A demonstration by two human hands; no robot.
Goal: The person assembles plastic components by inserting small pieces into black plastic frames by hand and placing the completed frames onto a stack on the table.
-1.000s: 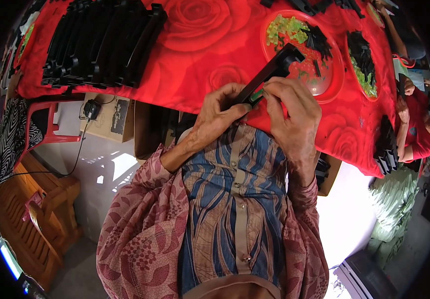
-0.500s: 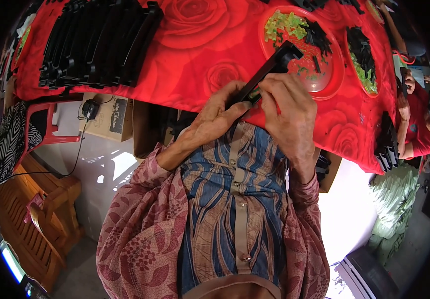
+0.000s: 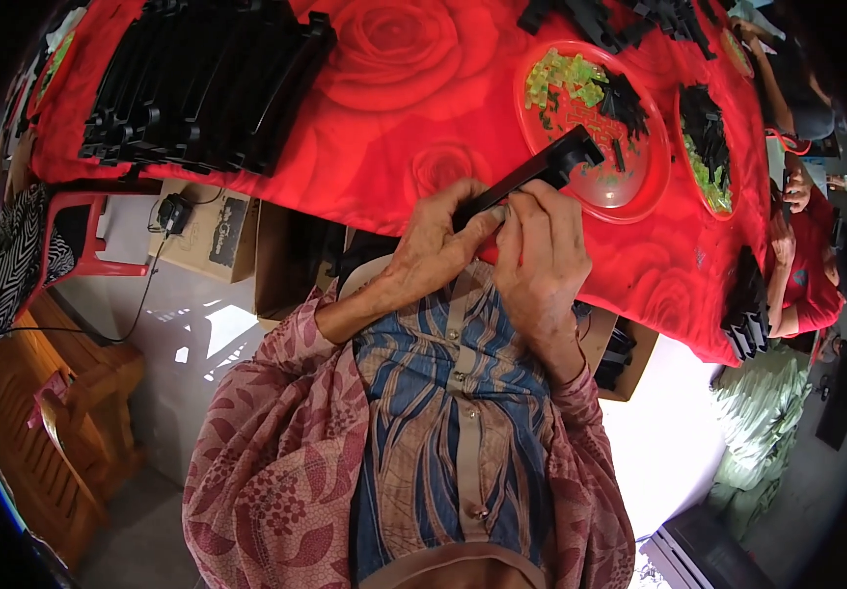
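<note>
A long black plastic part with a hooked far end is held above the near edge of the table, tilted up to the right. My left hand is wrapped round its lower end, the thumb lying along it. The fingers of my right hand are bent against the side of the part, close to my left thumb. Anything small between those fingertips is hidden. Just beyond the part's hooked end lies a red round tray with yellow-green small pieces and black small pieces.
Many similar black parts are stacked at the far left of the red rose-patterned tablecloth. A second tray stands at the right, near a co-worker in a red top. Cardboard boxes and a red plastic chair are below left.
The black part has tilted flatter, its hooked end lower. My right hand has moved left and down along it, its fingers now against the part. The view has shifted slightly.
</note>
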